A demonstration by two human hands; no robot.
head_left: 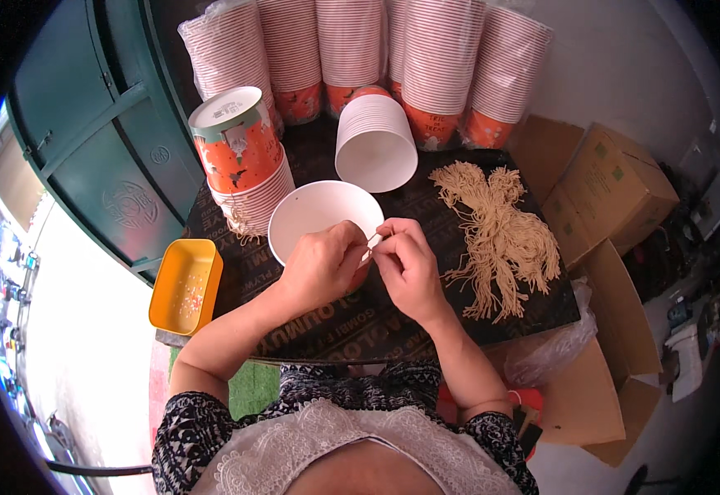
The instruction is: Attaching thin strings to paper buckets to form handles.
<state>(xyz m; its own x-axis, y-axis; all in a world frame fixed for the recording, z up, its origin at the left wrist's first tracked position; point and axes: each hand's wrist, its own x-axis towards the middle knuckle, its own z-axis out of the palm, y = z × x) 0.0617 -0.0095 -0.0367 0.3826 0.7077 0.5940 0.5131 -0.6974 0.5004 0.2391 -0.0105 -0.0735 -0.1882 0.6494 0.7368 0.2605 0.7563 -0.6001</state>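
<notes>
A paper bucket, white inside, stands tilted on the dark table in front of me, its mouth toward me. At its right rim my two hands meet. My left hand is closed in a pinch on a short beige cord by the rim. From the other side my right hand also pinches the cord between thumb and fingers. The fingers partly hide the cord and the bucket's orange outside. A loose bundle of beige cords lies to the right of my right hand.
Upside-down orange buckets stack at left, cords hanging beside them. More nested buckets lie on their side behind. Tall bagged stacks line the back. A yellow bin with small bits sits at the left edge; cardboard boxes stand right.
</notes>
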